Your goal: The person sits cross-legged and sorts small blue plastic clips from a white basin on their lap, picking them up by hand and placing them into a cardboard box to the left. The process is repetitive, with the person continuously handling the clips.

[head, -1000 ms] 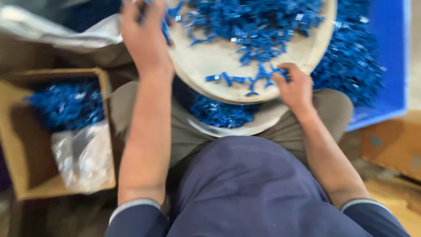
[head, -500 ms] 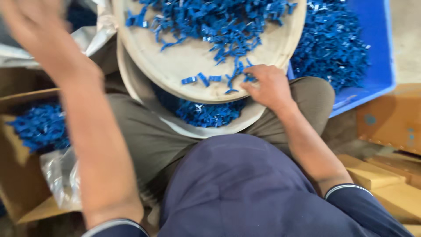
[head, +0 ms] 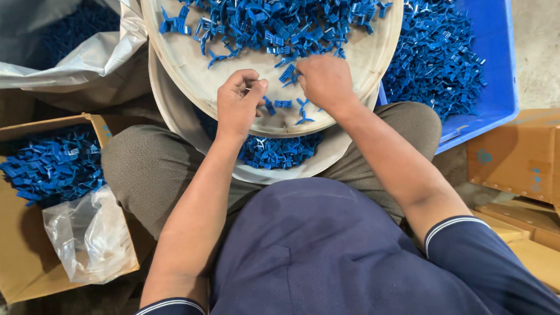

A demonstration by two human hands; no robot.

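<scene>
A round pale tray (head: 192,76) rests on my lap, on top of a second tray (head: 326,160) of the same kind. Both hold small blue plastic clips (head: 274,26). My left hand (head: 238,105) hovers over the near part of the upper tray, fingers curled and thumb pressed to the forefinger, with nothing blue showing in it. My right hand (head: 324,81) lies beside it, its fingertips closed on a few clips (head: 288,74) at the pile's edge. Loose clips (head: 283,105) lie between the two hands.
A cardboard box (head: 23,256) at my left holds more blue clips (head: 52,166) and a clear plastic bag (head: 87,236). A blue crate (head: 496,76) full of clips stands at the right. A grey bag (head: 76,58) is at top left, cardboard boxes (head: 516,157) at right.
My left arm swung out to the left towards the box and has come back over the tray. My right hand shifted up and left into the pile's edge.
</scene>
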